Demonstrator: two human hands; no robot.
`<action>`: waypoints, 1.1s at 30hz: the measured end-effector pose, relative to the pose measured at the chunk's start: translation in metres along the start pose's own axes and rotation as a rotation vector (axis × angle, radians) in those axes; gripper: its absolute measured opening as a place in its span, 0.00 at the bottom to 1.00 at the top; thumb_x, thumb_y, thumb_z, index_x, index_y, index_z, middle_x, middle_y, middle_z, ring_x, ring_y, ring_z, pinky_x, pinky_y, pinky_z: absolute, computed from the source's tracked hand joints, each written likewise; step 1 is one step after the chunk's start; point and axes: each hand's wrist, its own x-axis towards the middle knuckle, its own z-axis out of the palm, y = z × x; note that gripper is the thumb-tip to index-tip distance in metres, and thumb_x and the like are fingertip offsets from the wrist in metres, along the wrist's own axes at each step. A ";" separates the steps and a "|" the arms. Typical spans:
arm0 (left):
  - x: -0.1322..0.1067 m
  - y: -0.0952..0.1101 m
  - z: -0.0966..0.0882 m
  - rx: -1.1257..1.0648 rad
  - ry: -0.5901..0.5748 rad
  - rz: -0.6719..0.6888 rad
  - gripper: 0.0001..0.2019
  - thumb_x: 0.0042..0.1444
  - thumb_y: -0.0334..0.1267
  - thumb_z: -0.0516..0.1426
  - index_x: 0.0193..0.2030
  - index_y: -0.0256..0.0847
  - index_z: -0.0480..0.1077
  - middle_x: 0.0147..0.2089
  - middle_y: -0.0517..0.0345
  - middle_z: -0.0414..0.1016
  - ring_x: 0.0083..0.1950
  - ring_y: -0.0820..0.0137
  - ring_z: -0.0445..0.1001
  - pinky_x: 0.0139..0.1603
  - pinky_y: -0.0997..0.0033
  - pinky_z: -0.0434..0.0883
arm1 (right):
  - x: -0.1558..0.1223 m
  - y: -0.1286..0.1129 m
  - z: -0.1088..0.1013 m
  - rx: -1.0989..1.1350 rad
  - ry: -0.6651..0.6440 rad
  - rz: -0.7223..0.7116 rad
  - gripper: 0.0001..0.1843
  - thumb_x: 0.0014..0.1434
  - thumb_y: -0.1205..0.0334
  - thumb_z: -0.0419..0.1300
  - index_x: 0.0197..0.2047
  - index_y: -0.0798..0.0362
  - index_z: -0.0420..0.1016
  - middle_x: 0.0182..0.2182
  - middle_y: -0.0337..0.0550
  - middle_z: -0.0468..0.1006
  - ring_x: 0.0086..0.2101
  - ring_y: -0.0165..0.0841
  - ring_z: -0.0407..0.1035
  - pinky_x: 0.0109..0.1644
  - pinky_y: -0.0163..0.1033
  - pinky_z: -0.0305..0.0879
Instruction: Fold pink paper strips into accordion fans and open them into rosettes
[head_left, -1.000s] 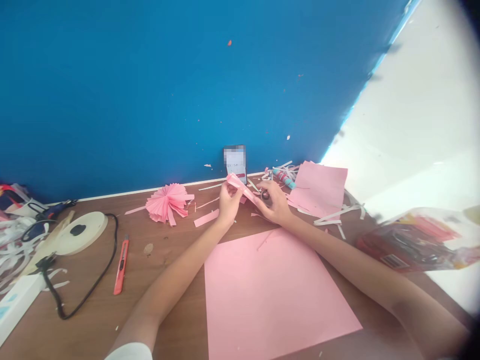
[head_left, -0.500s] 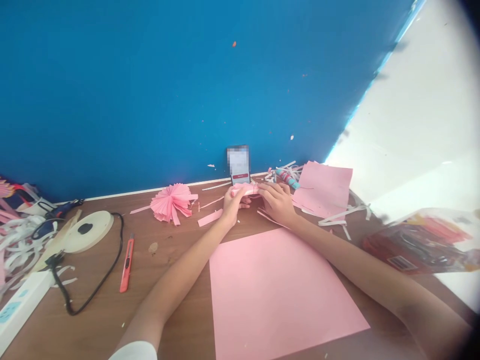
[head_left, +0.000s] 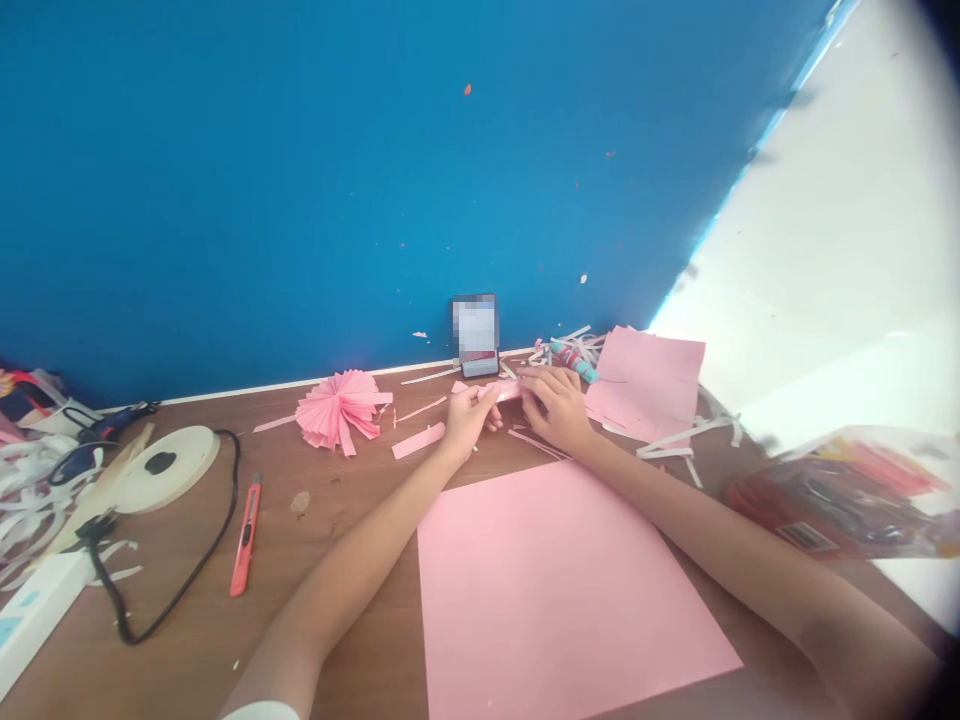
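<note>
Between my two hands is a narrow strip of folded pink paper (head_left: 507,390), held just above the table's far side. My left hand (head_left: 468,418) pinches its left end between thumb and fingers. At the other end, my right hand (head_left: 556,405) has its fingers closed on the paper; the fingertips are partly hidden. Below my wrists a large pink paper sheet (head_left: 562,590) lies flat. Left of my hands sits a pleated pink paper rosette (head_left: 340,412), with a small pink paper strip (head_left: 418,441) close to my left hand.
A phone (head_left: 476,335) leans against the blue wall. A red box cutter (head_left: 246,537), a cream disc (head_left: 169,470) with a black cable and a white power strip (head_left: 45,605) lie left. Right are pink sheets (head_left: 649,380), paper scraps and a clear plastic bag (head_left: 840,495).
The folded paper has come slightly lower and tilts up to the right. My right fingers have shifted along its right end. The view has moved a little.
</note>
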 end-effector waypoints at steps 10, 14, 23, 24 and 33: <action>0.001 -0.002 -0.002 -0.040 0.037 0.006 0.19 0.52 0.53 0.57 0.29 0.35 0.67 0.21 0.60 0.68 0.20 0.77 0.68 0.19 0.79 0.63 | 0.000 -0.002 0.000 -0.056 -0.034 -0.072 0.11 0.60 0.64 0.54 0.47 0.47 0.71 0.51 0.43 0.74 0.48 0.42 0.66 0.50 0.50 0.55; 0.002 -0.004 -0.003 -0.055 -0.008 -0.001 0.19 0.53 0.53 0.57 0.30 0.35 0.67 0.22 0.60 0.69 0.21 0.77 0.69 0.19 0.80 0.63 | -0.002 0.004 0.005 -0.084 -0.027 -0.081 0.13 0.60 0.67 0.53 0.47 0.47 0.71 0.52 0.43 0.74 0.49 0.42 0.65 0.51 0.51 0.54; 0.001 -0.001 -0.004 -0.073 -0.089 -0.017 0.19 0.55 0.52 0.55 0.27 0.35 0.66 0.21 0.59 0.69 0.20 0.77 0.69 0.19 0.80 0.63 | -0.006 0.008 0.008 -0.257 0.061 -0.072 0.10 0.60 0.69 0.54 0.43 0.48 0.72 0.52 0.44 0.73 0.49 0.43 0.63 0.49 0.50 0.54; 0.001 0.000 -0.004 -0.076 -0.088 -0.018 0.19 0.55 0.52 0.55 0.27 0.35 0.66 0.21 0.59 0.69 0.19 0.77 0.68 0.19 0.79 0.63 | -0.006 0.007 0.007 -0.280 0.063 -0.079 0.10 0.59 0.69 0.54 0.42 0.48 0.72 0.53 0.44 0.73 0.49 0.43 0.63 0.49 0.50 0.54; 0.003 -0.001 -0.006 -0.085 -0.102 -0.044 0.22 0.54 0.54 0.54 0.30 0.33 0.69 0.18 0.60 0.68 0.18 0.76 0.67 0.18 0.79 0.60 | -0.006 0.004 0.003 -0.336 0.125 -0.167 0.12 0.59 0.71 0.56 0.46 0.50 0.71 0.49 0.44 0.76 0.48 0.38 0.65 0.49 0.45 0.54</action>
